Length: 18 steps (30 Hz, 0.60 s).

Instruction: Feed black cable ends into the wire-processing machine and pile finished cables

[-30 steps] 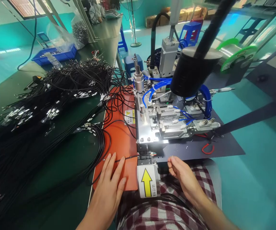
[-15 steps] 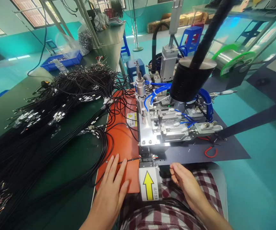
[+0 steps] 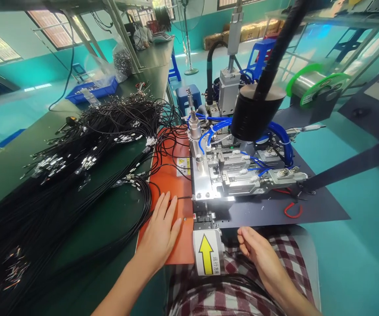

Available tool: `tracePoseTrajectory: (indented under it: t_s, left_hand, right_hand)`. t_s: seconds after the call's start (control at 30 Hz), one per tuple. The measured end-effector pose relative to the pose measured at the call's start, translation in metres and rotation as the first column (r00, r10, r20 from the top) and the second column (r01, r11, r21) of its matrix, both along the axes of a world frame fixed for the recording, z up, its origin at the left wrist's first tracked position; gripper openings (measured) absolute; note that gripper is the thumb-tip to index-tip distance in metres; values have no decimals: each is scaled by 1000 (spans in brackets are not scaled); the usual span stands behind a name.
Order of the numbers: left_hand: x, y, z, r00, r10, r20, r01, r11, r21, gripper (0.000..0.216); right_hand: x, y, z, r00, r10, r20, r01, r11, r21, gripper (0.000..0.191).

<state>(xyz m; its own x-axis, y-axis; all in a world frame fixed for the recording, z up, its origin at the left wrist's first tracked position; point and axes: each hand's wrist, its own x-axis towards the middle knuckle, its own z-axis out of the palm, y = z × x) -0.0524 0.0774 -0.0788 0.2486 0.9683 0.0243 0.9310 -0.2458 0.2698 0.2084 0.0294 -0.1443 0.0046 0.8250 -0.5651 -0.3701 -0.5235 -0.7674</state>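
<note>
My left hand (image 3: 161, 232) lies flat with fingers outstretched on the orange plate (image 3: 184, 245). Just beyond its fingertips, a thin black cable (image 3: 185, 197) runs right into the front of the machine (image 3: 209, 186); its end is hidden there. Loosely curled, my right hand (image 3: 258, 250) hovers above my lap, thumb against the fingers, with nothing showing in it. Between the hands sits the feed track (image 3: 204, 217), with a yellow-arrow label (image 3: 206, 254) on the housing nearest me. Beside my left hand, a coiled bundle of black cables (image 3: 143, 202) rests on the green table.
A large heap of black cables (image 3: 110, 118) covers much of the green table (image 3: 110, 228). Behind it stands a blue bin (image 3: 92, 90). A black nozzle (image 3: 257, 112) hangs over the machine. Red-handled pliers (image 3: 293, 210) lie on the grey board, and a green spool (image 3: 317, 85) stands farther back.
The cable has shifted away from me, from the feed track into the machine, and its coloured wire end is no longer visible. My left hand slid forward. The camera view shifted slightly.
</note>
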Motion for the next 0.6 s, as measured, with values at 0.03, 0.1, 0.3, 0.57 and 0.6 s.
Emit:
tracePoseTrajectory:
  t_s: [0.03,0.1,0.3,0.57,0.6]
  left_hand:
    - [1,1,-1,1000,5,9,-5,1000,1,53]
    - [3,1,0,1000,12,22,-13,1000,28,52]
    - [1,-22,35,990,-131,49,114,957,266,43]
    - [-69,-73,31,993,73,-94,-20,882,471,20]
    - [-76,-74,24,986,109,-125,-42,892,450,19]
  right_hand:
    - [1,-1,-3,1000,-9,14,9,1000,-9,26]
    - [2,-4,-9,998,-29,47,30,999,-34,27]
    - [12,-9,-9,992,-15,122,22,998,-54,34]
    - [18,-7,37,960,65,271,-78,996,40,34]
    - [16,-6,42,956,77,284,-97,994,57,35]
